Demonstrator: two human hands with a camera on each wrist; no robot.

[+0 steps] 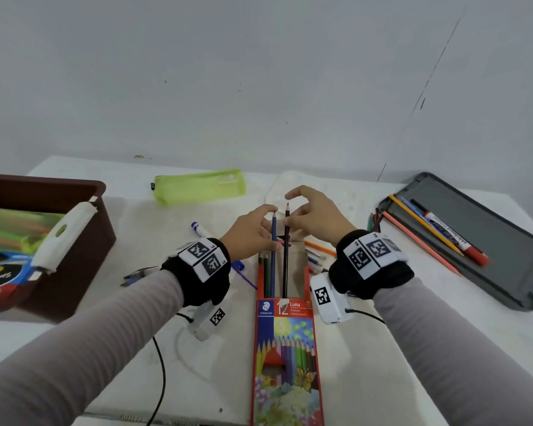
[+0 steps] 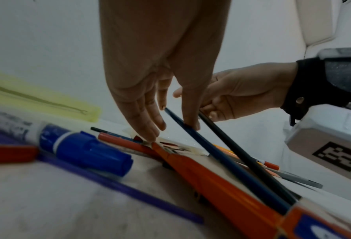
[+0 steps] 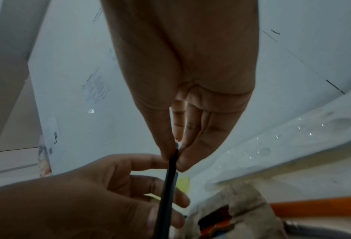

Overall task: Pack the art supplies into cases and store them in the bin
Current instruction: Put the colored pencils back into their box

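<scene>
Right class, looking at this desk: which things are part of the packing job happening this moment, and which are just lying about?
In use:
- blue pencil, in the left hand
- black pencil, in the right hand
- pencil box

Lying about:
- green pouch
- grey tin
- brown bin
- blue marker
- purple pen

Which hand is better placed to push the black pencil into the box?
Right. The right hand already pinches the black pencil, whose lower end sits in the pencil box; the left hand holds the blue pencil.
</scene>
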